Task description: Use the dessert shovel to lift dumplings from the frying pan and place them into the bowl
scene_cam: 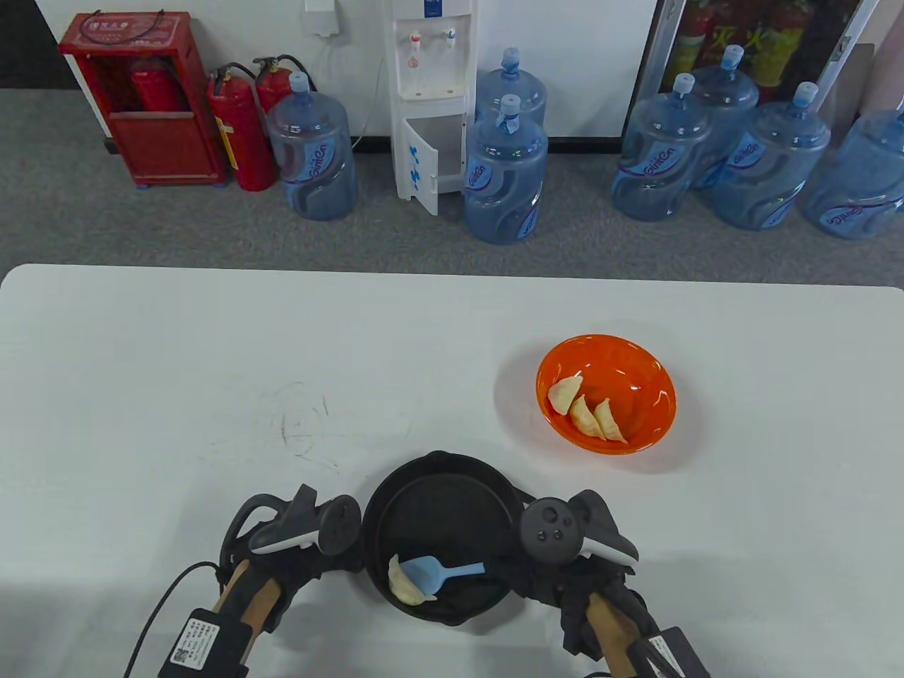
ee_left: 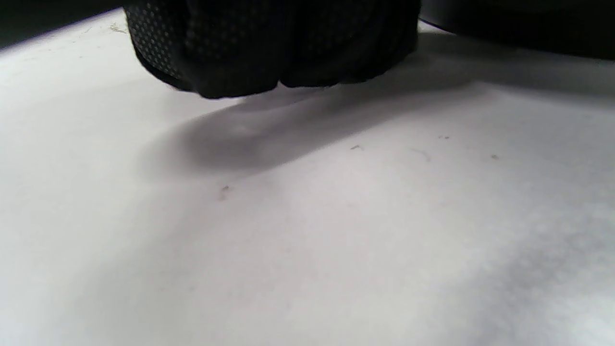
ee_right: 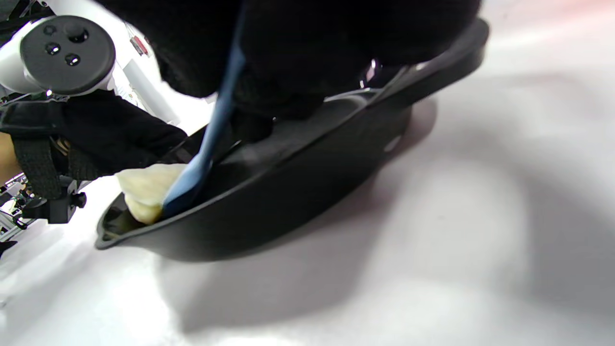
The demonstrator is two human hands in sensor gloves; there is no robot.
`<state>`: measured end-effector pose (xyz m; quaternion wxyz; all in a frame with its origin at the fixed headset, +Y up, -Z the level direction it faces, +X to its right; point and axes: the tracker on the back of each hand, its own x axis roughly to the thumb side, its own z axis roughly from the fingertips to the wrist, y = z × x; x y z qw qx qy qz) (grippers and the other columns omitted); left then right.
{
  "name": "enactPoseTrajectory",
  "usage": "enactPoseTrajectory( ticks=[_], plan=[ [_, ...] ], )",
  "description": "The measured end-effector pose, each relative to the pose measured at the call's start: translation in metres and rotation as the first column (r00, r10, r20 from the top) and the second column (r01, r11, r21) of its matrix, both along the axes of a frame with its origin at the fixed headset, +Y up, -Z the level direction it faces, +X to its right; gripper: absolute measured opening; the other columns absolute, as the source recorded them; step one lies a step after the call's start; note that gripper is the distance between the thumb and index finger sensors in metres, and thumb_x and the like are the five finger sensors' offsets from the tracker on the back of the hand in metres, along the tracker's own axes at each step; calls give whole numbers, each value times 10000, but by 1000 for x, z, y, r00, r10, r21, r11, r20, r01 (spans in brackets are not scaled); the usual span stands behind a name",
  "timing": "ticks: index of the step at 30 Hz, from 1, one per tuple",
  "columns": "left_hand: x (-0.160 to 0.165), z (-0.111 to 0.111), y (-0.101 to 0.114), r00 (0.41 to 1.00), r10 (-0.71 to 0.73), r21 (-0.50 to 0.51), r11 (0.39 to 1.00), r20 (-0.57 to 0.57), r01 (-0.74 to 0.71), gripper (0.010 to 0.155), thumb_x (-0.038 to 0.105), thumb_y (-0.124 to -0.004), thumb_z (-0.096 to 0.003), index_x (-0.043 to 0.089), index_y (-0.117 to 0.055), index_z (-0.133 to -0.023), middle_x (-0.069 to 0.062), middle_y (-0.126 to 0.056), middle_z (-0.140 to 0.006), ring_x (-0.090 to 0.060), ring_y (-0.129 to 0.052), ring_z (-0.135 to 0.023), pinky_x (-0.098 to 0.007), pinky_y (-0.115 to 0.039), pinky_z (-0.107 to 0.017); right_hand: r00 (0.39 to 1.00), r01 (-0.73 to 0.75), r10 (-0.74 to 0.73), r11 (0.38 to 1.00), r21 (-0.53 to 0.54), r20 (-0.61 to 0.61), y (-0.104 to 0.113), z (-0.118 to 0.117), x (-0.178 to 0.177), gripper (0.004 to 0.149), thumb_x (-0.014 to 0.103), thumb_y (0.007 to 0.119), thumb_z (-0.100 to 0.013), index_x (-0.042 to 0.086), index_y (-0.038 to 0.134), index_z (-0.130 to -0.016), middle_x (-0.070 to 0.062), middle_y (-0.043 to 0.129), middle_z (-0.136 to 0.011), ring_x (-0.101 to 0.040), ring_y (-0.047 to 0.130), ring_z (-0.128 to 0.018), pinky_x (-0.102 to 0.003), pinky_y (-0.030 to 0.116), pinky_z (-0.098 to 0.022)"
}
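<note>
The blue shovel touches one dumpling in the black pan; three lie in the orange bowl.

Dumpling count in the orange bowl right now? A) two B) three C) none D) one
B: the table view shows three dumplings lying side by side in the orange bowl, while one more dumpling sits in the frying pan against the blue shovel.

Grey carpet, water jugs
</note>
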<state>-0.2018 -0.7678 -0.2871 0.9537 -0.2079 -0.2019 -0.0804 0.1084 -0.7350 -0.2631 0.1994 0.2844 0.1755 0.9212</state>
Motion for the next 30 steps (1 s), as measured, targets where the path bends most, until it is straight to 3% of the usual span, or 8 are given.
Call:
enactPoseTrajectory(
  ticks=[8, 16, 30],
  plan=[
    [0, 0, 0, 1000, 1, 0, 1000, 1, -1, 616, 660, -590, -343, 260, -786, -768, 51, -906, -555, -156, -975, -400, -527, -739, -701, 997, 73, -71, 993, -94, 24, -7, -6, 10, 439, 389, 711, -620, 169, 869, -966, -86, 947, -750, -85, 909, -382, -337, 842, -318],
    [0, 0, 0, 1000, 3, 0, 1000, 3, -2, 616, 660, -588, -343, 261, -786, -768, 52, -905, -557, -156, -976, -403, -529, -737, -703, 984, 167, -158, 979, -116, 87, -6, -13, 27, 439, 388, 711, -620, 169, 866, -968, -88, 942, -754, -85, 907, -388, -337, 841, -324],
    [0, 0, 0, 1000, 3, -4, 1000, 4, -3, 617, 661, -588, -344, 260, -786, -770, 51, -906, -557, -156, -976, -404, -529, -737, -704, 886, 384, -366, 923, -7, 284, 10, -20, 67, 440, 386, 710, -626, 160, 861, -972, -94, 935, -761, -87, 910, -396, -338, 843, -327]
  ],
)
